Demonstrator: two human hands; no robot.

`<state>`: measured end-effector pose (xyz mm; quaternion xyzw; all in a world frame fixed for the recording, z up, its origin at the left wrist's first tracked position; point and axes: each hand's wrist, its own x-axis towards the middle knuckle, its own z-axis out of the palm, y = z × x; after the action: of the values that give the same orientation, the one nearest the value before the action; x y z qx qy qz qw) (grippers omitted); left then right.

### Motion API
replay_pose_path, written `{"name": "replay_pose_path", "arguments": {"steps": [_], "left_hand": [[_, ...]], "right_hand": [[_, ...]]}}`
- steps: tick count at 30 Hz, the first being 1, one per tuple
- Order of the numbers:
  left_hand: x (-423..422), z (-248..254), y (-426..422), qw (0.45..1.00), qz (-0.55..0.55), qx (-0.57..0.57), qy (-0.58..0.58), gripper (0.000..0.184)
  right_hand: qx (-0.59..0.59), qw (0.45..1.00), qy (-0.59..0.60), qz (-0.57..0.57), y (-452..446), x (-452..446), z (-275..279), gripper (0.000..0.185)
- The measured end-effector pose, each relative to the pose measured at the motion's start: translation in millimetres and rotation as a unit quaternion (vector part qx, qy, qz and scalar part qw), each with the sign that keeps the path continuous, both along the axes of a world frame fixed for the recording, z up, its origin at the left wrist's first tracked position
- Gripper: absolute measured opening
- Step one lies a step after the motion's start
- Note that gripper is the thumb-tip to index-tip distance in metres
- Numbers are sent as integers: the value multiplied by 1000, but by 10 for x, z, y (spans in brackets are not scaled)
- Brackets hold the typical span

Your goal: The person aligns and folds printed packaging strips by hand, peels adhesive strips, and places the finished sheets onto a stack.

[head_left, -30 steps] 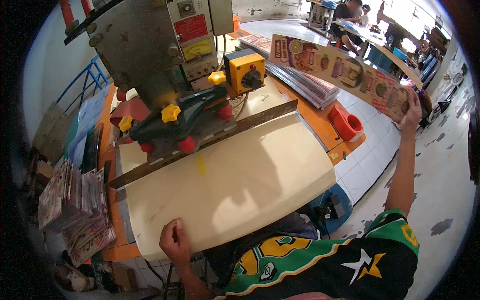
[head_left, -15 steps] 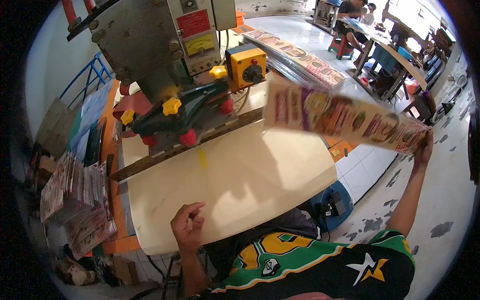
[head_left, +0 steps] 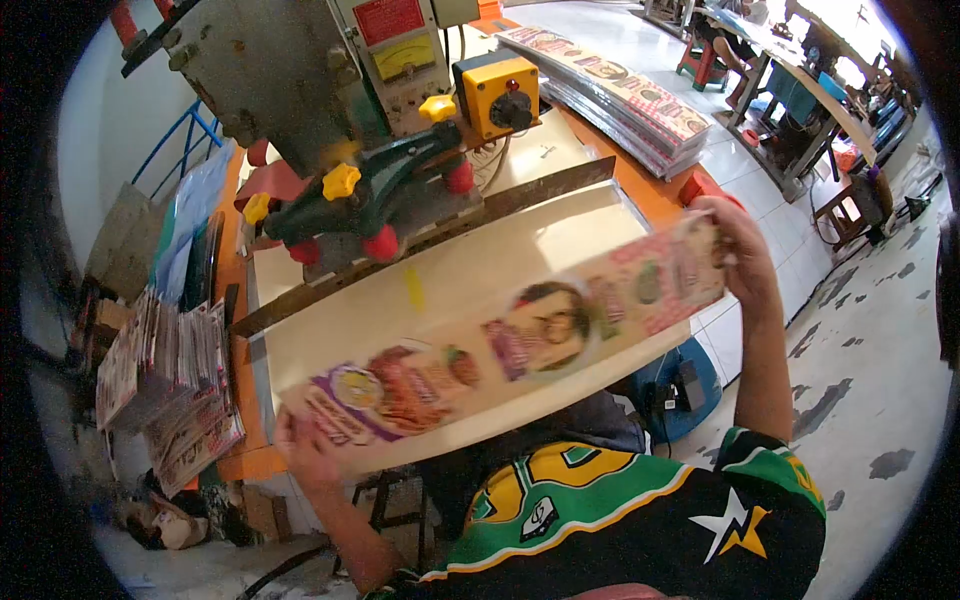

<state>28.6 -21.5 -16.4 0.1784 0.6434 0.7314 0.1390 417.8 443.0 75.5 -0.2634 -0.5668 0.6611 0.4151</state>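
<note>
A long printed strip with food pictures (head_left: pixel 540 335) stretches over the cream board (head_left: pixel 570 215), slightly blurred. Its right end is gripped by my right hand (head_left: pixel 745 260). At its left end my left hand (head_left: pixel 308 450) is closed on the corner, partly blurred. Just beyond the strip runs the dark metal bar (head_left: pixel 440 240) of a press. Above the bar sits the dark green clamp frame with yellow knobs (head_left: pixel 370 190) and red feet. Whether the strip touches the board cannot be made out.
A pile of printed strips (head_left: pixel 610 90) lies at the back right of the orange table (head_left: pixel 255 462). More printed pieces (head_left: pixel 170 370) are stacked at the left. A yellow control box (head_left: pixel 497 95) stands behind the bar. Another person (head_left: pixel 730 55) sits far off.
The printed strip has come from the right to lie across the front of the board. My right hand has moved left with it, and my left hand has closed on its left end.
</note>
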Motion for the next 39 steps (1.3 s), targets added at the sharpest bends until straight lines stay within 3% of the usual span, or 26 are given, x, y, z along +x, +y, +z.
{"name": "replay_pose_path", "arguments": {"steps": [1, 2, 4, 6, 7, 13, 16, 18, 19, 24, 26, 32, 33, 36, 39], "left_hand": [[-90, -3, -64, 989, 81, 104, -66, 35], [-172, 57, -121, 989, 82, 98, -68, 35], [-263, 262, -185, 994, -16, 102, -20, 35], [-235, 372, -234, 996, 17, 80, -38, 37], [-296, 370, -311, 994, -24, 98, -43, 38], [-451, 376, -566, 985, -130, 97, -63, 44], [-540, 302, -526, 985, -118, 89, -93, 40], [-524, 335, -422, 965, 15, 118, -236, 34], [-585, 333, -445, 986, -38, 60, -153, 28], [-619, 326, -358, 989, -49, 50, -129, 21], [-614, 286, -350, 987, -99, 92, -83, 18], [-700, 223, -459, 986, -25, 34, -162, 16], [-820, 141, -554, 988, -71, 3, -140, 19], [-747, 182, -424, 997, -47, -30, -57, 22], [-749, 162, -441, 999, -36, -1, 2, 26]], "right_hand": [[-14, 998, -36, 58, -38, -137, -21, 31], [-28, 990, -72, 115, -54, -249, -60, 32], [-27, 973, -179, 141, -66, -420, -169, 35], [45, 967, -181, 171, -207, -561, -70, 34], [46, 967, -180, 172, -222, -574, -64, 34], [-74, 968, -64, 232, -386, -659, 46, 35], [-40, 972, -84, 216, -316, -698, -47, 37], [-5, 976, -94, 195, -248, -682, -105, 38], [-16, 973, -86, 214, -224, -683, -127, 37], [4, 965, -49, 257, -142, -700, -198, 35], [-19, 964, -57, 258, -100, -692, -245, 34], [9, 957, -86, 278, -72, -758, -286, 33], [27, 955, -93, 280, -54, -757, -314, 34], [59, 953, -114, 275, -94, -785, -271, 31], [-3, 964, -135, 230, -163, -708, -152, 27]]}}
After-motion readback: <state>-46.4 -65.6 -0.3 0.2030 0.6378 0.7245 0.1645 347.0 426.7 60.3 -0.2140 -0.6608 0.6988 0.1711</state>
